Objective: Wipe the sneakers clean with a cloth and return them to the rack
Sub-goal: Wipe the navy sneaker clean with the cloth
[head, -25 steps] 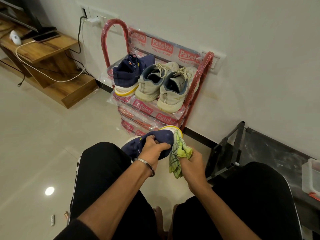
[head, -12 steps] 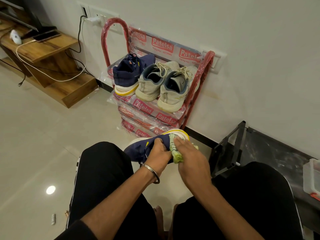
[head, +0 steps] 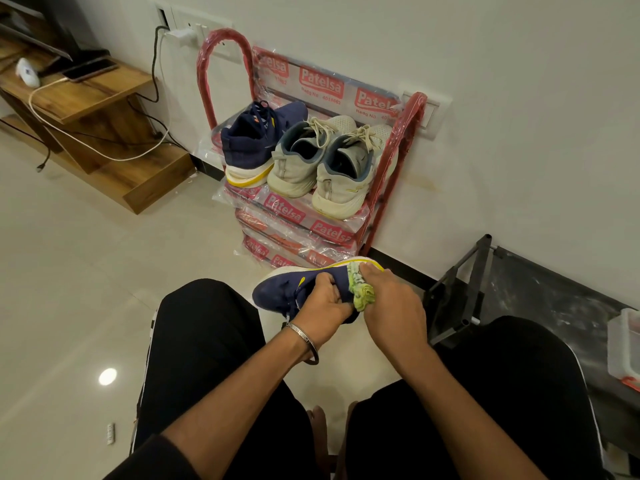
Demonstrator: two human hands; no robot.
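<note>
I sit facing a red shoe rack (head: 382,188) wrapped in printed plastic. On its top shelf stand one navy sneaker (head: 256,143) and a pair of pale grey sneakers (head: 325,168). Above my knees my left hand (head: 323,308) grips a second navy sneaker (head: 284,289) with a white and yellow sole, lying on its side. My right hand (head: 391,304) presses a bunched green and white cloth (head: 360,289) against the sneaker's upper near the sole.
A wooden stepped stand (head: 104,133) with a phone (head: 90,69) and cables sits at the left. A black metal frame (head: 460,292) leans by the wall at the right, beside a clear plastic box (head: 623,348). The floor is glossy tile.
My right hand brought the hanging cloth up onto the sneaker and rubs it along the upper. My left hand turned the sneaker flatter, toe to the left.
</note>
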